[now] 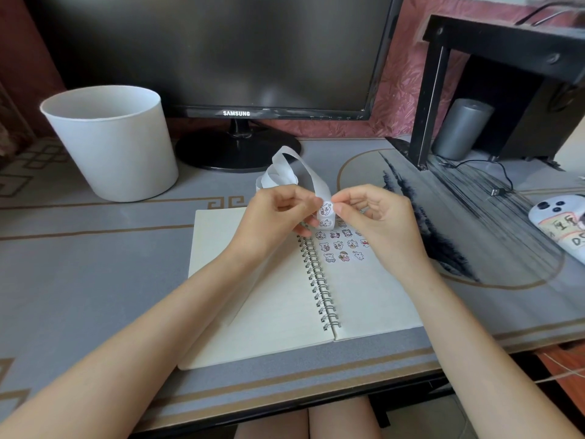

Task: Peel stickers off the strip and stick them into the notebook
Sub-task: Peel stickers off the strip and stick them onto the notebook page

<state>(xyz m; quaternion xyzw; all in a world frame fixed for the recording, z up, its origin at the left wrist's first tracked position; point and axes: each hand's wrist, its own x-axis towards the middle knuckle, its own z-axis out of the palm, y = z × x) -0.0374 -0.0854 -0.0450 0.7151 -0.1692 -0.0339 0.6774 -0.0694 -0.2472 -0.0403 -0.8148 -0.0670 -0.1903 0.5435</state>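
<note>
1. Left hand point(278, 213) grips the sticker strip point(316, 182), fingers curled round it; its tail loops behind;
2. Right hand point(373, 217) pinches a sticker point(326, 210) on the strip, just beside the left;
3. Open notebook point(269, 312) lies on the surface point(95, 264) beneath both.

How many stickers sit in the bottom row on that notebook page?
3, on the notebook's right page: one sticker nearest the spiral, one in the middle, one farthest right. The right hand hides part of rows above.

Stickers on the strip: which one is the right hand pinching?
The upper sticker on the strip, pinched at its edge by the right hand; the lower sticker sits beneath it, by the left hand.
</note>
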